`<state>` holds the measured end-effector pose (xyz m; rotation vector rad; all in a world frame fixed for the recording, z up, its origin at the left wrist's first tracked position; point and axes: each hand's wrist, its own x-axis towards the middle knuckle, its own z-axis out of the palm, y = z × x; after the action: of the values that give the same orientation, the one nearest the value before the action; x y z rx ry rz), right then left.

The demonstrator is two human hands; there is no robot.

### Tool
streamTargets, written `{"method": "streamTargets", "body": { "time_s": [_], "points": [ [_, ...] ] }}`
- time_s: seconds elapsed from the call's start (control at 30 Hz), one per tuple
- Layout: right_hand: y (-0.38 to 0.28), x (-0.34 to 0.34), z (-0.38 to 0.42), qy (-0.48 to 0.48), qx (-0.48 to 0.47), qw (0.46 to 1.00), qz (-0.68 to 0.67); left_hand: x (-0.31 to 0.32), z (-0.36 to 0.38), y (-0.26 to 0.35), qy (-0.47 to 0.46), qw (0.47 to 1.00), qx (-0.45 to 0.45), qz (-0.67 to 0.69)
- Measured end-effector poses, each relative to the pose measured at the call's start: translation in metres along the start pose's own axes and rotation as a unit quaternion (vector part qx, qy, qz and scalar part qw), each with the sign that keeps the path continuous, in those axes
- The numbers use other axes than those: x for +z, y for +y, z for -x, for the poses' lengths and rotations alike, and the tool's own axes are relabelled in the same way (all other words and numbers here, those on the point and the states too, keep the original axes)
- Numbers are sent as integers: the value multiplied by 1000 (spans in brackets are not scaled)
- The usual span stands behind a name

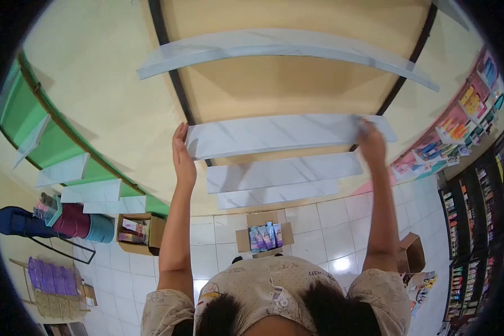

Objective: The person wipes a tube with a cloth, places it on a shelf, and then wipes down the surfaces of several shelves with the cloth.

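Observation:
In front of me is a white shelf board (274, 134) with a grey marbled pattern, fixed on dark uprights against a cream wall. My left hand (182, 147) rests against the board's left end, fingers stretched upward and together along the edge, holding nothing. Near the right end, my right hand (371, 137) is closed over a small greyish thing (355, 120) pressed to the shelf surface. Motion blur hides what kind of thing it is. Another marbled shelf (285, 45) runs above, and a lower shelf (283, 171) sits just beneath.
An open cardboard box (243, 241) with purple-blue packs stands on the white tiled floor below. Another box (157, 235) is at left, near a blue bucket (99, 227) and a dark chair (17, 223). Stocked black racks (476, 224) and a pink display (437, 129) line the right.

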<state>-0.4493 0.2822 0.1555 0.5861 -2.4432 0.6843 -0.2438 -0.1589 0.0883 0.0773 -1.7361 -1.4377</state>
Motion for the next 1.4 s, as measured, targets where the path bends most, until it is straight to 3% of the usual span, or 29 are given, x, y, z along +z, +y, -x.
{"method": "streamTargets", "body": {
  "time_s": [0.03,0.17,0.27,0.3,0.33,0.43,0.47,0.5,0.53,0.57,0.73,0.77,0.83,0.93,1.03,1.2,1.27,1.33,1.4],
  "points": [
    [21,-8,-15,-4,94,993,68,0,1,2,-2,1000,-4,6],
    [40,1,-45,9,177,968,179,1,2,-1,12,999,1,36],
    [-49,30,-26,12,103,993,58,12,6,14,37,998,-28,51],
    [-62,58,-19,29,-31,999,26,12,4,11,39,998,-12,41],
    [-112,61,-11,-30,-32,998,-39,11,3,5,41,999,3,30],
    [-230,104,18,-41,-132,973,-187,10,4,4,38,999,16,20],
    [-263,113,25,-65,-173,959,-216,11,5,6,41,999,12,31],
    [-295,113,30,-151,-185,945,-223,13,5,7,44,998,9,43],
    [-319,121,34,-168,-242,931,-214,14,5,8,45,997,0,67],
    [-338,130,43,-168,-238,927,-237,15,7,9,47,995,-9,90],
    [-322,101,58,-173,-269,918,-235,11,8,2,20,987,12,159],
    [-314,94,60,-173,-262,923,-224,8,6,0,22,996,45,79],
    [-302,83,58,-172,-251,931,-201,8,5,0,13,994,34,99],
    [-298,92,32,-173,-135,963,-155,6,6,4,6,997,36,74],
    [-310,120,17,-122,-178,971,-100,7,4,1,7,996,35,77],
    [-337,112,59,-115,-251,944,-183,13,8,8,26,994,8,105],
    [-322,84,72,-121,-251,935,-220,8,9,1,13,998,7,66],
    [-287,67,68,-140,-173,947,-233,0,4,-7,-25,998,28,40],
    [-217,80,48,-20,-104,980,-168,1,2,2,-21,999,36,29]
  ]
}}
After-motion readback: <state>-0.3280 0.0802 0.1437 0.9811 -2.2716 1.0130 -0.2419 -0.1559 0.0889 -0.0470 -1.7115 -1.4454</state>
